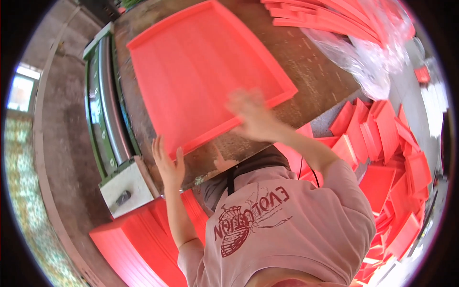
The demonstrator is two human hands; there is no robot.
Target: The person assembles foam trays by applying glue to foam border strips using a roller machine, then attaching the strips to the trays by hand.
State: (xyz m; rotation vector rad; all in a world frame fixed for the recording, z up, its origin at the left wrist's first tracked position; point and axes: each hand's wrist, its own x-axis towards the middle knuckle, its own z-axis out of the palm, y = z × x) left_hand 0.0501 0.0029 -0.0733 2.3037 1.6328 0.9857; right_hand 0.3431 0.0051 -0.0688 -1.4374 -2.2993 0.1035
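A large coral-red foam panel (205, 71) with raised strips along its edges, like a shallow tray, lies flat on the brown worktable (315, 71). At its near left corner is my left hand (168, 165), open with fingers and thumb apart, its fingertips at the edge strip. My right hand (253, 115) is over the near edge strip, right of the middle. Motion blurs it, but its fingers look stretched out and apart from the thumb. Nothing shows in either hand. Whether the right palm touches the foam I cannot tell.
Left of the table stands a green-framed roller machine (110, 100). Long foam strips (325, 16) and clear plastic film (368, 62) lie at the far right. A stack of foam sheets (138, 239) is at lower left, and a loose foam heap (392, 162) at right.
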